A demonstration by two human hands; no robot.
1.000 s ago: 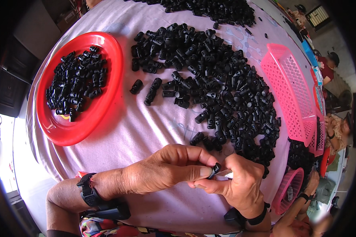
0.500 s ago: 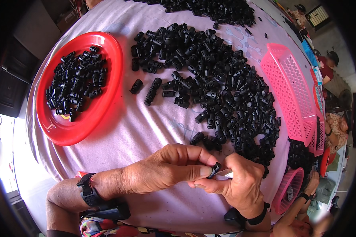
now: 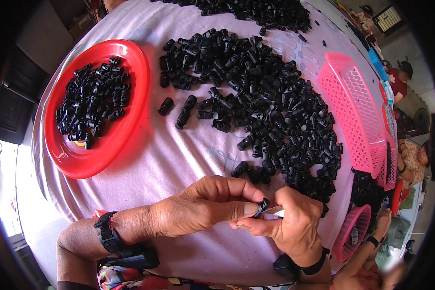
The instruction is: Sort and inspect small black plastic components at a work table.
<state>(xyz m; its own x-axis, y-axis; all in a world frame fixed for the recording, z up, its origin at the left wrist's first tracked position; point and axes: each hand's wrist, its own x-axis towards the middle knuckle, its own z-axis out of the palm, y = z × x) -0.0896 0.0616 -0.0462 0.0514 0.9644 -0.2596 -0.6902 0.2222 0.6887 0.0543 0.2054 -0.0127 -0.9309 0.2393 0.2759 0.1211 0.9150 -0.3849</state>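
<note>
My left hand [image 3: 203, 205] pinches a small black cord lock [image 3: 263, 207] between thumb and forefinger, low over the cloth. My right hand [image 3: 295, 220] is closed around a small, pale, blade-like tool [image 3: 275, 211], whose end meets the cord lock; most of it is hidden by the fingers. Just beyond both hands spreads a large heap of black cord locks [image 3: 270, 111]. Two loose pieces, a short cord lock [image 3: 166, 106] and a longer one [image 3: 186, 112], lie at the heap's left side.
A red plate [image 3: 141, 96] with several cord locks stands at the left on the pink cloth [image 3: 179, 159]. Another black heap [image 3: 256, 12] lies at the far edge. Pink baskets [image 3: 345, 111] and a round pink basket [image 3: 344, 241] line the right, where other people sit.
My hands keep the same hold, with hardly any movement at the cord lock. At the far right, a co-worker's arm and body have shifted slightly.
</note>
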